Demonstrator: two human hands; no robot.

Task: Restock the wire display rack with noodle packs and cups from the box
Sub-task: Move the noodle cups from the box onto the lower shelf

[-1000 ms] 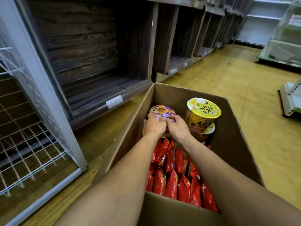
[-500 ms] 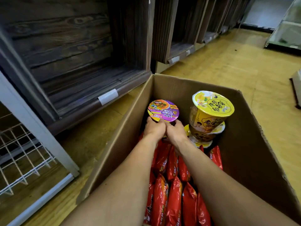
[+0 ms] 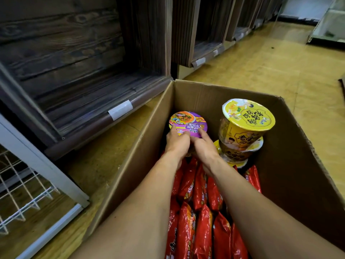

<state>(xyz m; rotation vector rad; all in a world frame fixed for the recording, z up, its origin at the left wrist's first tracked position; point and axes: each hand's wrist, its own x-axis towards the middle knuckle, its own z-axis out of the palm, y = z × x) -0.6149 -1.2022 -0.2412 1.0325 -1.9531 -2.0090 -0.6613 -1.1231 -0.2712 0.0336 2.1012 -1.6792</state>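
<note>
An open cardboard box point(image 3: 291, 176) stands on the floor. At its far left sits a noodle cup with a purple lid point(image 3: 190, 122). My left hand point(image 3: 176, 144) and my right hand point(image 3: 202, 147) grip this cup from the near side, thumbs up on the lid's edge; the cup's body is hidden behind them. To the right, yellow noodle cups point(image 3: 246, 124) stand stacked and tilted. Red noodle packs point(image 3: 197, 212) fill the box's near part, partly under my forearms. The white wire display rack point(image 3: 28, 193) is at the lower left.
Dark wooden shelf bays point(image 3: 78, 71) run along the left and back, with white label holders on their front edges. The yellow floor point(image 3: 280, 68) lies open to the right of the box. A pale fixture point(image 3: 328, 28) stands at the far right.
The view has closed in on the box and dipped down. My thumbs have come up onto the purple lid's near edge; both hands stay at the cup.
</note>
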